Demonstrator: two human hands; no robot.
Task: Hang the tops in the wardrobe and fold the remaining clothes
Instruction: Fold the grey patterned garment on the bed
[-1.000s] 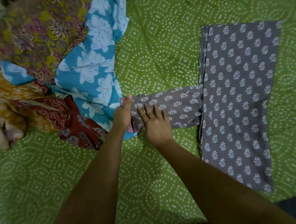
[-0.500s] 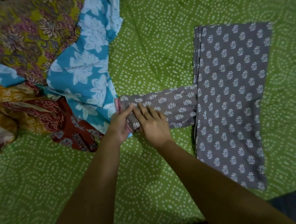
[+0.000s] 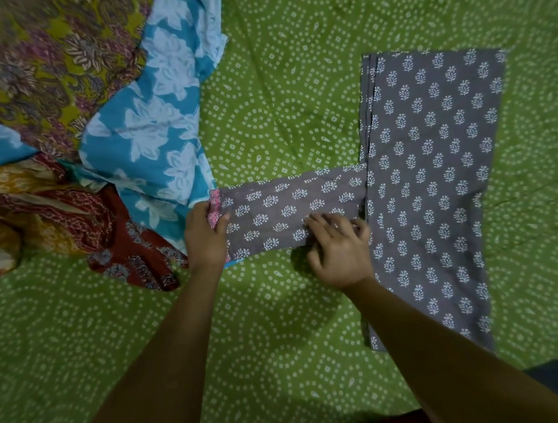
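Head view: left hand (image 3: pixel 204 238) pinches grey top's sleeve (image 3: pixel 290 210); right hand (image 3: pixel 339 250) presses it flat.

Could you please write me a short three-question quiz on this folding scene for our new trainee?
1. True or false: the grey printed garment lies on a green dotted bedsheet.
2. Which hand pinches the pink-trimmed sleeve cuff: A left, B right?
3. Fill in: the pile to the left includes a ____ floral cloth.

Key: 1 true. 2 A, the left hand; the right hand rests near the sleeve's base. 3 blue.
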